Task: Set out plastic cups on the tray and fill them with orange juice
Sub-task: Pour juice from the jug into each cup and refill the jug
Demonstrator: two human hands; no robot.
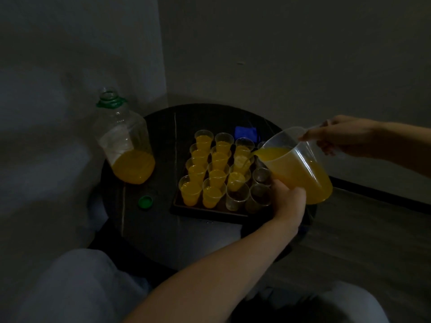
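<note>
In a dim corner, a person seated at a small round dark table (163,127) pours orange juice (305,180) from a clear plastic jug (289,141) into cups (217,176) set in rows on a dark tray (210,212). The right hand (345,136), reaching in from the right, grips the jug's handle and holds the jug tilted, spout down and to the left, over the tray's right side. A thin stream runs from the spout into a cup (241,163) in the third row from the left. The left hand (288,199) is at the tray's near right corner, against the lower front of the jug and just beside the nearest cups. Its fingers are hidden behind the jug, so whether they curl round it cannot be told. The two hands are apart, with the jug between them.

The two left rows of cups hold juice. An empty cup (236,198) stands at the near end of the third row, and the cups seen in the right row look empty too. On the table left of the tray stands an uncapped clear bottle (123,141), its bottom part filled with juice. A green cap (145,202) lies between the bottle and the tray's near left corner. A blue object (245,132) sits behind the cups.
</note>
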